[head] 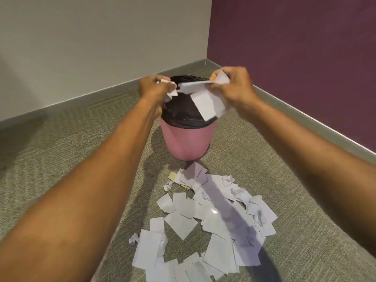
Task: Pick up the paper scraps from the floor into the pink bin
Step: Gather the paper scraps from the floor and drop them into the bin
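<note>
A pink bin (188, 140) lined with a black bag (181, 112) stands on the carpet near the room's corner. Both my hands hover over its mouth. My left hand (153, 88) is closed on small white paper scraps (169, 88). My right hand (234, 86) grips larger white paper pieces (205, 104) that hang down over the bag's opening. A wide pile of white paper scraps (205, 224) lies on the floor in front of the bin, between my forearms.
A beige wall (101, 37) runs behind the bin and a purple wall (295, 47) to the right, meeting in a corner. Grey skirting lines both. Grey-green patterned carpet (61, 159) stretches to the left. A yellowish scrap (173, 176) lies at the pile's far edge.
</note>
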`<control>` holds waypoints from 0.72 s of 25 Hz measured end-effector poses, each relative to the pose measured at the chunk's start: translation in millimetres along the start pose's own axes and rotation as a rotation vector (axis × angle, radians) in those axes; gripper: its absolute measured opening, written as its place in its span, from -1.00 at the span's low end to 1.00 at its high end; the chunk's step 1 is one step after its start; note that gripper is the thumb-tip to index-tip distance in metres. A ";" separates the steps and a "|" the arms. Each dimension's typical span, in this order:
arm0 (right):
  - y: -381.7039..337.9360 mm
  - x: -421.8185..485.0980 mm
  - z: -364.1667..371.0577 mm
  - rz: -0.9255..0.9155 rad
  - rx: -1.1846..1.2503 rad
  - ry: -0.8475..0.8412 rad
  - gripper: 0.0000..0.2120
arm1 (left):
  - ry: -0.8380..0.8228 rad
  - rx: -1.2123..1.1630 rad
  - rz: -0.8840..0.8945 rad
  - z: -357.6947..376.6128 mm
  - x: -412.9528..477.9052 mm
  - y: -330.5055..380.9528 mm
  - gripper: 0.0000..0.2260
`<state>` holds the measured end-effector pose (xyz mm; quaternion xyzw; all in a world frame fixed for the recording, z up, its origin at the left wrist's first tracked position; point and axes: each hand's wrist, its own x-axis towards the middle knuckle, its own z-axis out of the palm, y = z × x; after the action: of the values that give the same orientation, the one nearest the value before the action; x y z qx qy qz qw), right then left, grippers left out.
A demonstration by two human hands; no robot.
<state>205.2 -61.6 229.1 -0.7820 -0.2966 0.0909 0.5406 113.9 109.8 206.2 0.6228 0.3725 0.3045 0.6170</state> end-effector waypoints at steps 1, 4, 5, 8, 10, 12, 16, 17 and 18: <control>-1.9 20.2 9.0 0.066 0.024 0.035 -0.86 | 0.035 0.018 -0.029 9.2 14.1 6.8 -0.83; 10.0 62.2 36.4 0.314 -0.013 -0.051 -0.90 | 0.025 0.096 -0.148 29.2 34.4 15.7 -0.78; 14.8 69.1 42.5 0.380 0.011 -0.120 -0.86 | -0.001 0.123 -0.165 32.5 34.7 16.9 -0.70; 30.4 83.2 46.5 0.468 0.076 -0.186 -0.81 | -0.073 0.162 -0.158 34.0 29.4 11.8 -0.58; 40.7 86.7 45.3 0.454 0.022 -0.134 -0.79 | -0.092 0.200 -0.141 27.5 28.0 1.5 -0.58; 50.6 80.9 45.4 0.362 -0.040 -0.049 -0.86 | -0.033 0.211 -0.045 14.3 25.3 -12.4 -0.75; 64.4 49.6 46.0 0.185 -0.116 -0.087 -0.80 | 0.125 0.285 0.060 -19.6 5.9 -60.5 -0.70; 65.3 42.2 45.1 0.121 -0.152 -0.070 -0.78 | 0.130 0.348 0.061 -26.1 -2.1 -78.9 -0.71; 64.6 35.9 43.7 0.048 -0.170 -0.028 -0.77 | 0.104 0.426 0.051 -32.2 -9.9 -99.6 -0.75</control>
<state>237.6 -22.3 160.0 -0.8307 -0.2917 0.0894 0.4657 72.8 115.1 109.6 0.7317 0.4439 0.2662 0.4436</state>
